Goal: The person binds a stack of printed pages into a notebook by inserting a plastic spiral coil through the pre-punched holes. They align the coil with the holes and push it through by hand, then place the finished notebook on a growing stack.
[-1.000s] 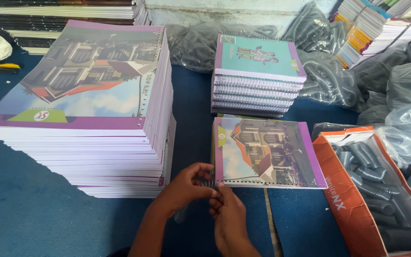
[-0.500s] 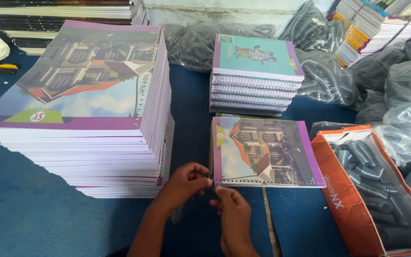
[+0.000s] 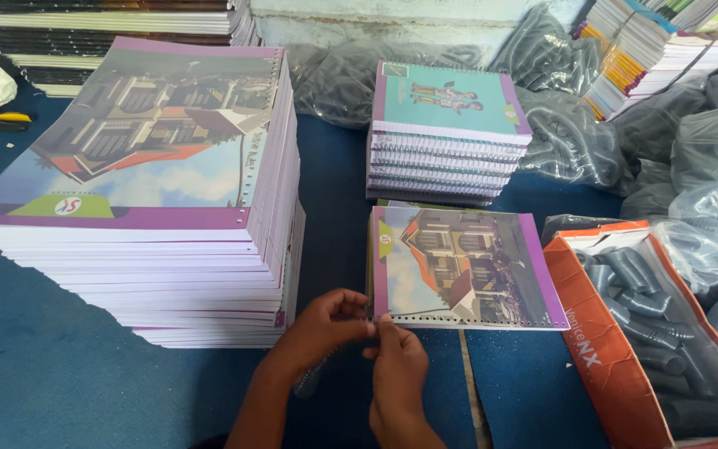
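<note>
Both hands pinch the near left corner of a punched notebook lying flat on the blue table.

The left hand (image 3: pixel 326 320) and right hand (image 3: pixel 396 366) press their fingertips together at the punched edge of the notebook (image 3: pixel 459 266); whether a thin coil sits between them cannot be told. The notebook looks light and flexible, with a smooth cover likely to slide; grip is best at the corner or along the punched edge. Room is tight: the tall stack (image 3: pixel 151 208) stands near on the left, the orange box (image 3: pixel 596 349) touches on the right, and the short stack (image 3: pixel 446 133) lies just behind. Bare table (image 3: pixel 43 374) remains toward the near edge.
</note>
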